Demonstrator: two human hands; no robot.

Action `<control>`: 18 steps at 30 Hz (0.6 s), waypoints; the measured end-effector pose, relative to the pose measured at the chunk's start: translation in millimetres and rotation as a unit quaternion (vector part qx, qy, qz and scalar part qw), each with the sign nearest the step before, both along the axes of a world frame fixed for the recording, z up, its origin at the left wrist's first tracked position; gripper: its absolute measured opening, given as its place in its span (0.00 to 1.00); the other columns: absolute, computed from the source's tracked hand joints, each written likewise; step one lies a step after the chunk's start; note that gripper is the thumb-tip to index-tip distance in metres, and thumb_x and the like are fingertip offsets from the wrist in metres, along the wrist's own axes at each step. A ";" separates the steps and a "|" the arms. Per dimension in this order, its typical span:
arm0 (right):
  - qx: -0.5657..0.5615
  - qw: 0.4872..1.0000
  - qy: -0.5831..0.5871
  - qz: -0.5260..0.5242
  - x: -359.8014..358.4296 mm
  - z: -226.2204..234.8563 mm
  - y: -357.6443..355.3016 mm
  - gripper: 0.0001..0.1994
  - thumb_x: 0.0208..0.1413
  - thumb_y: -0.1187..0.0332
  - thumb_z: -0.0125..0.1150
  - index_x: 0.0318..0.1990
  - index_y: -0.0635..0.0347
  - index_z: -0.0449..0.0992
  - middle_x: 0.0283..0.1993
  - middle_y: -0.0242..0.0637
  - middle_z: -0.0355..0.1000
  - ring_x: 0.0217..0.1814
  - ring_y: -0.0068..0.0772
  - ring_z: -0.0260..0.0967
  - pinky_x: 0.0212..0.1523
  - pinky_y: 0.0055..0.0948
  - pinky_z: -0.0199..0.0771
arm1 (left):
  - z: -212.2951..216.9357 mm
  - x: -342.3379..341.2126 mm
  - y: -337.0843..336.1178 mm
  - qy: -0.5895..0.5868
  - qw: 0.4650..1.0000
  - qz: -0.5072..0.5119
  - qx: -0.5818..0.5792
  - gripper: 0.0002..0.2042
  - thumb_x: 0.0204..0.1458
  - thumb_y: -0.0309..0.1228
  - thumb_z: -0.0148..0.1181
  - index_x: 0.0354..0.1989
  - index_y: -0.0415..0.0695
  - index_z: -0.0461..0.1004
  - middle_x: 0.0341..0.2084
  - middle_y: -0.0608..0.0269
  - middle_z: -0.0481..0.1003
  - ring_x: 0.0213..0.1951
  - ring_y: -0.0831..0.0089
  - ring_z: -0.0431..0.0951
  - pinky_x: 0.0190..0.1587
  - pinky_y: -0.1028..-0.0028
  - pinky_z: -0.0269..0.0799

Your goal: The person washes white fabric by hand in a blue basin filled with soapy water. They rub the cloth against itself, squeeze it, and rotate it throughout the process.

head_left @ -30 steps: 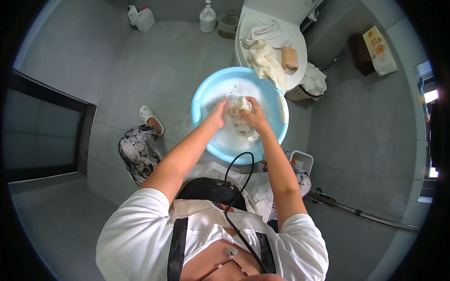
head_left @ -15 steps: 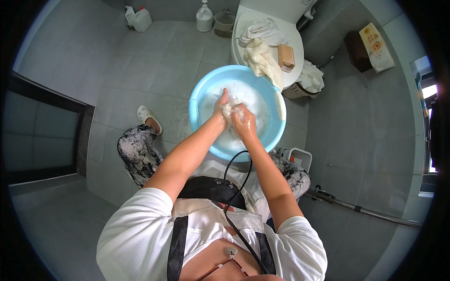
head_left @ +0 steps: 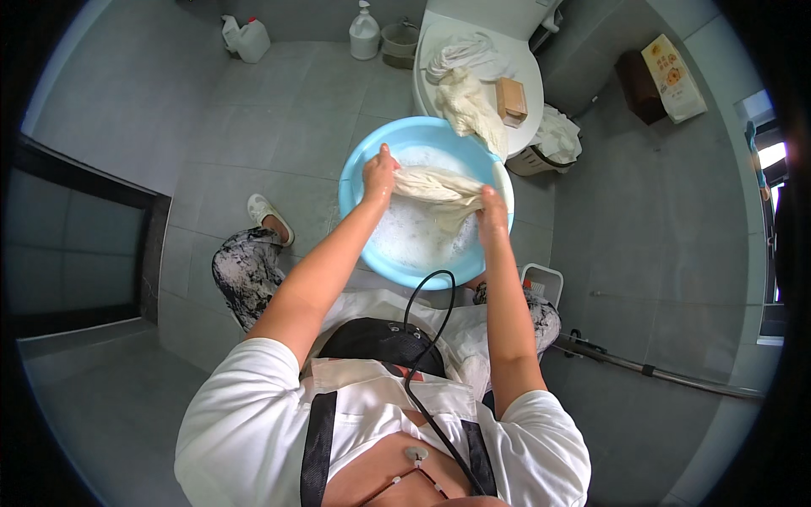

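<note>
A wet cream-coloured cloth [head_left: 439, 187] is stretched between my two hands above a light blue basin [head_left: 356, 182] of sudsy water. My left hand [head_left: 379, 175] grips its left end, with the thumb pointing up. Closed on the right end is my right hand [head_left: 492, 209], near the basin's right rim. The middle of the cloth sags and a loose part hangs down over the foam [head_left: 414, 232]. Its full shape is bunched up, so I cannot tell what kind of garment or cloth it is.
A cream knitted piece [head_left: 470, 106] drapes from the toilet lid onto the basin's rim. White cloth [head_left: 465, 55] and a brown box [head_left: 511, 101] lie on the lid. A filled basket [head_left: 549, 144] stands beside the toilet. A pump bottle [head_left: 364, 34] and jugs [head_left: 247, 40] stand by the wall.
My hands were together low in the foam, around bunched wet cloth. They have since moved apart, left and right, and the cloth is lifted and spread between them.
</note>
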State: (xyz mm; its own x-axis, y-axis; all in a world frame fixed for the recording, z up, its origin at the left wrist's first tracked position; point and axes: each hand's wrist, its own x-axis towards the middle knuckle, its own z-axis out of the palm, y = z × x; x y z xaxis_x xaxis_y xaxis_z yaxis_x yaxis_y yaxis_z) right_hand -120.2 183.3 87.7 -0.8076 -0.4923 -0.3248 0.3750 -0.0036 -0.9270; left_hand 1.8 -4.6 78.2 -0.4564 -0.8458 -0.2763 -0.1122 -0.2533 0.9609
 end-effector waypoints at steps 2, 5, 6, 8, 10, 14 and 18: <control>-0.014 0.999 -0.026 -0.027 -6.2 4.4 4.1 0.18 0.54 0.59 0.46 0.45 0.63 0.68 0.42 0.35 0.67 0.42 0.30 0.62 0.44 0.27 0.60 | 8.4 1.7 -3.2 0.023 1.000 0.013 0.012 0.21 0.54 0.45 0.41 0.20 0.40 0.68 0.20 0.64 0.69 0.27 0.75 0.67 0.35 0.75 0.61; 0.091 0.995 0.037 -0.008 -7.0 14.5 1.8 0.16 0.51 0.62 0.50 0.44 0.60 0.68 0.40 0.37 0.68 0.40 0.33 0.64 0.43 0.28 0.61 | -4.4 0.7 -9.6 0.069 0.998 -0.016 -0.001 0.20 0.54 0.46 0.41 0.28 0.39 0.68 0.29 0.62 0.70 0.36 0.75 0.67 0.43 0.75 0.59; 0.119 0.982 0.147 0.024 -11.8 6.0 1.3 0.16 0.49 0.62 0.51 0.44 0.59 0.68 0.41 0.39 0.68 0.40 0.35 0.64 0.43 0.29 0.62 | -9.9 -1.9 -10.2 0.087 0.995 -0.036 -0.010 0.20 0.54 0.46 0.41 0.32 0.38 0.69 0.33 0.61 0.71 0.39 0.74 0.66 0.46 0.74 0.58; 0.169 0.914 0.358 0.090 -18.0 -8.8 -3.5 0.17 0.46 0.63 0.54 0.45 0.56 0.68 0.42 0.43 0.68 0.42 0.39 0.65 0.42 0.30 0.62 | -17.2 -4.5 -6.5 0.088 0.993 -0.016 0.073 0.19 0.54 0.43 0.43 0.44 0.40 0.63 0.42 0.58 0.66 0.46 0.72 0.62 0.50 0.72 0.55; 0.262 0.867 0.376 0.197 -13.0 -7.2 -11.2 0.19 0.43 0.66 0.55 0.47 0.51 0.68 0.43 0.46 0.67 0.45 0.43 0.64 0.44 0.31 0.63 | -20.7 -3.0 0.2 0.050 0.991 -0.023 0.119 0.22 0.52 0.40 0.46 0.53 0.44 0.55 0.49 0.57 0.61 0.52 0.69 0.58 0.52 0.69 0.53; 0.401 0.704 0.505 0.298 31.2 4.1 -36.6 0.19 0.47 0.67 0.50 0.50 0.49 0.66 0.42 0.45 0.67 0.44 0.41 0.66 0.45 0.34 0.65 | -73.8 3.6 7.1 0.017 0.984 -0.060 0.166 0.35 0.45 0.27 0.55 0.60 0.55 0.43 0.52 0.55 0.57 0.53 0.60 0.58 0.49 0.58 0.58; 0.499 0.660 0.421 0.372 31.5 -33.3 -42.3 0.18 0.51 0.64 0.42 0.52 0.48 0.64 0.43 0.45 0.67 0.45 0.42 0.66 0.46 0.38 0.65 | -79.2 3.9 18.9 -0.012 0.949 -0.027 0.313 0.33 0.44 0.23 0.53 0.59 0.53 0.44 0.50 0.50 0.59 0.47 0.57 0.65 0.42 0.56 0.67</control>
